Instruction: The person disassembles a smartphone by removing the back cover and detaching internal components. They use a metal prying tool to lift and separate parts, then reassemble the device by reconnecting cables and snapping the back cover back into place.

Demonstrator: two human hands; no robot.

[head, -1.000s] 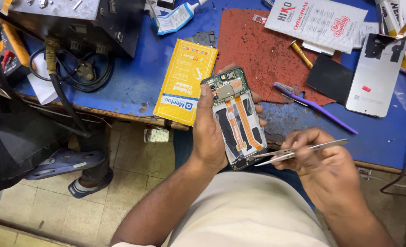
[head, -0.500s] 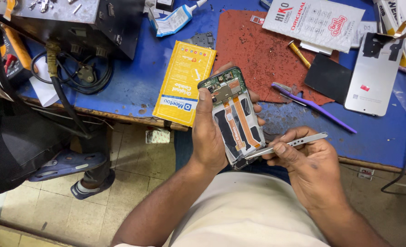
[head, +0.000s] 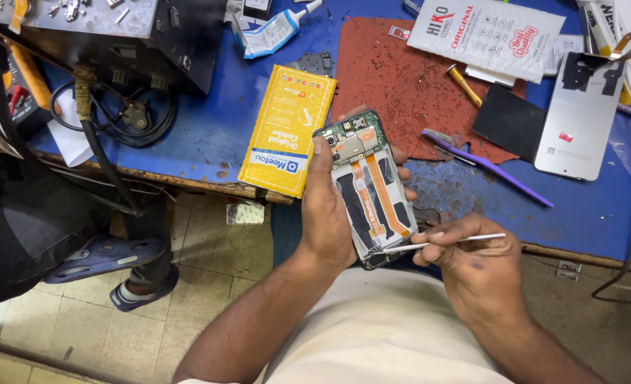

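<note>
My left hand (head: 327, 213) grips an opened phone (head: 369, 186) with its back cover off, showing a green circuit board at the top and orange flex cables down the middle. It is held above my lap at the front edge of the blue workbench (head: 216, 121). My right hand (head: 475, 263) pinches metal tweezers (head: 436, 243), whose tips touch the phone's lower end.
On the bench lie a yellow flat box (head: 289, 128), a red mat (head: 408, 85), a purple toothbrush (head: 486, 165), a white phone panel (head: 578, 117), a black square piece (head: 507, 122), a white printed pouch (head: 489, 32) and a glue tube (head: 276, 30). Another person's sandalled foot (head: 105, 257) rests on the tiled floor, left.
The phone has shifted slightly in my left hand. My right hand has lowered the tweezers flatter, with the tips still at the phone's lower end.
</note>
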